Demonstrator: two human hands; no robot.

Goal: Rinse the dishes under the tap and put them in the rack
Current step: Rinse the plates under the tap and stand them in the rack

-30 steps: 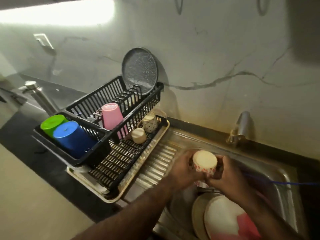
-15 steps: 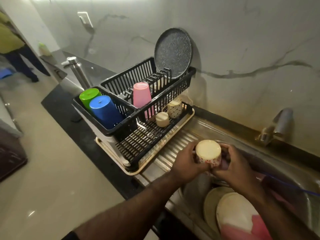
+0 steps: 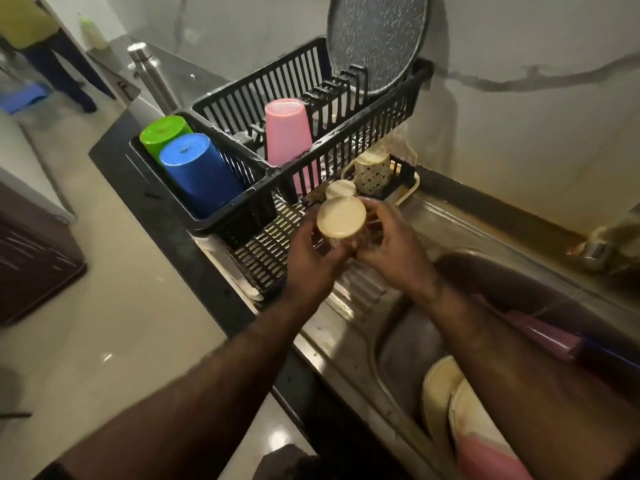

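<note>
Cup (image 3: 341,218) first: where is it?

— Held upside down over the lower tier of the black rack (image 3: 263,252), just near of a small cream cup (image 3: 341,188) already standing there. The left hand (image 3: 313,263) has its fingers curled round the cup's left side; the right hand (image 3: 389,244) wraps the right side, fingers closed on it too.

— Which way does it point?

— Base up toward the camera, mouth down and hidden. Its long axis runs roughly vertical, tipped slightly toward the person.

— How should it go down?

— I'd keep it inverted so it drains, lower it straight onto the slats in the free spot near of the small cup, and let go only once the rim sits flat. It should stay apart from its neighbour and from the pink tumbler (image 3: 289,133) on the upper tier. Plates (image 3: 446,400) wait in the sink (image 3: 349,368).
</note>
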